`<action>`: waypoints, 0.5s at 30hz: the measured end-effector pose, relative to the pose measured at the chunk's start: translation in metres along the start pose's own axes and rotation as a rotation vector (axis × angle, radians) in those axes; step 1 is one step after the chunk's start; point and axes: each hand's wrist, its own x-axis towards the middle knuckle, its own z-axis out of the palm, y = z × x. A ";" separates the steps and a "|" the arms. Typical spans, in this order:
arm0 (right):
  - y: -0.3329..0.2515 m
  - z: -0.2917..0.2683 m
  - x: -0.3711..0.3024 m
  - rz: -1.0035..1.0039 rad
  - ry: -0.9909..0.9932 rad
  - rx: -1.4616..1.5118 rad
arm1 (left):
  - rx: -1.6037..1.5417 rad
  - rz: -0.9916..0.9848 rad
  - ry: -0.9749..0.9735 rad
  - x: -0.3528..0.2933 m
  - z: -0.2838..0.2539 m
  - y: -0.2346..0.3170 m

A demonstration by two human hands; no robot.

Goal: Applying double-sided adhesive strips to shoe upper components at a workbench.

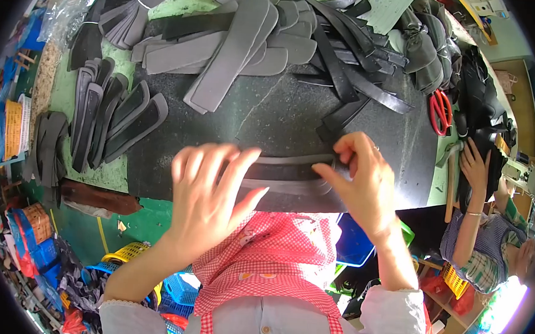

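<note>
Black with a grey rim, 1 strip (287, 172) is lying on the dark mat (209, 120) before me. My left hand (208, 188) is covering its left end, thumb and fingers apart; my right hand (367, 182) is resting its thumb near the right end, but I am not seeing whether it is clamping.

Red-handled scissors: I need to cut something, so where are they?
In the head view, the red-handled scissors lie at right, by the right edge of the dark mat, just below the grey bundle, beyond the right hand.
</note>
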 end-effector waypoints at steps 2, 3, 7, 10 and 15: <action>0.001 0.004 -0.009 -0.033 0.026 0.003 | 0.001 0.044 0.022 0.013 0.006 0.001; 0.004 0.004 -0.010 -0.094 0.019 0.031 | 0.009 0.068 -0.007 0.015 0.008 0.001; 0.000 0.005 -0.011 -0.107 -0.052 0.161 | -0.076 0.108 -0.008 0.012 0.013 -0.003; -0.001 0.000 -0.011 -0.153 -0.141 0.170 | -0.093 0.116 0.020 0.016 0.016 -0.002; -0.012 -0.008 -0.013 -0.440 -0.055 0.186 | -0.151 0.168 0.049 0.023 0.010 -0.004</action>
